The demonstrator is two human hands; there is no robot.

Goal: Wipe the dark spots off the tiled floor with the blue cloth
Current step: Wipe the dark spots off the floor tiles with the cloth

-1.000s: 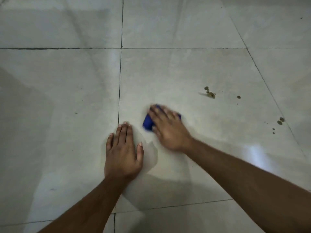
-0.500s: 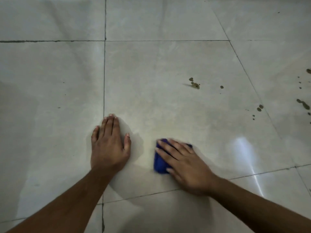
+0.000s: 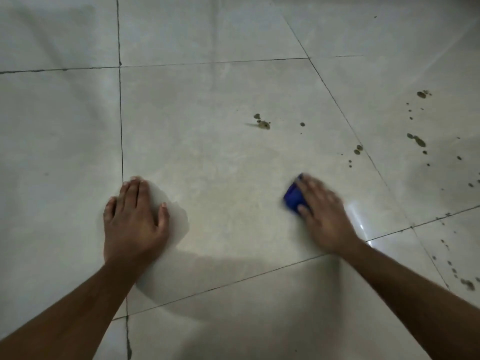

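Pressing the soft, floppy blue cloth flat under the right hand, fingers spread on top, left hand flat on floor, spots untouched.

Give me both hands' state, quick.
Left hand: open, flat on the tiled floor, holding nothing.
Right hand: open, fingers pressing the blue cloth onto the floor.
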